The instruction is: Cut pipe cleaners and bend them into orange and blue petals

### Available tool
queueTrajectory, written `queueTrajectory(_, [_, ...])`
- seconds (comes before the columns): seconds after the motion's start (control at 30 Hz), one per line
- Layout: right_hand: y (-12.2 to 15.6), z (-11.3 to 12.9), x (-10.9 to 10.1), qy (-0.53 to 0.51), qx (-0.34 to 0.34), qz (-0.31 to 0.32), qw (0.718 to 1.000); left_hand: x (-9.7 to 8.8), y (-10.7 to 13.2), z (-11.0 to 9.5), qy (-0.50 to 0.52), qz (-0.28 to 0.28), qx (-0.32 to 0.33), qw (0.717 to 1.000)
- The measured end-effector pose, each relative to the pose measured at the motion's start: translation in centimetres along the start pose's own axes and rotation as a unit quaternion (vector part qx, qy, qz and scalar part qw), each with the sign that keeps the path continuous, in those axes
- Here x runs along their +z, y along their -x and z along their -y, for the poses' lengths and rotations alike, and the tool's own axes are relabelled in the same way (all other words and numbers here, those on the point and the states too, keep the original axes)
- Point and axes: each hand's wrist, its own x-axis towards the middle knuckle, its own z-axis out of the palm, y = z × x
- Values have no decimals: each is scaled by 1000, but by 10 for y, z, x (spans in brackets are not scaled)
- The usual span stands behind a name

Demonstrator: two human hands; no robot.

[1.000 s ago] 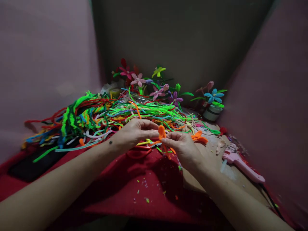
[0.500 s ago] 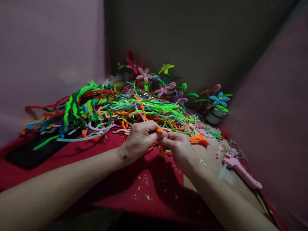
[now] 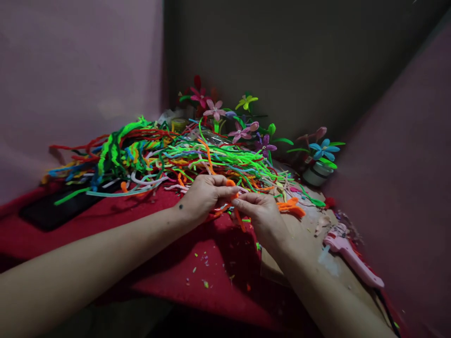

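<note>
An orange pipe cleaner is bent into a loop between my two hands, its loose end hanging down below them. My left hand pinches it from the left, thumb against the fingers. From the right, the fingertips of my right hand are closed on the same pipe cleaner just below the loop. Just past my right hand lie some folded orange pipe-cleaner pieces. Behind both hands spreads a heap of loose pipe cleaners, mostly green, with red, orange, pink and blue among them.
Pipe-cleaner flowers stand at the back, and a blue one rises near a small jar. A pink glue gun lies on cardboard at right. A dark phone-like slab rests on the red cloth, among scattered scraps.
The orange loop now stands more open above my fingertips, and my left hand has shifted slightly left and up. The camera view has turned a little.
</note>
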Motion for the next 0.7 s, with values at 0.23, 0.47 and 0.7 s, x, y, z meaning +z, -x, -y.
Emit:
queueTrajectory(0.23, [0,-9,-4,-46,33,16,998,-5,-10,16,37,50,-37,997])
queueTrajectory(0.47, [1,-14,-6,-40,34,3,999,-1,-4,2,-100,71,5,992])
queueTrajectory(0.7, [3,-15,-6,-76,36,4,996,2,1,-1,-240,8,144,960])
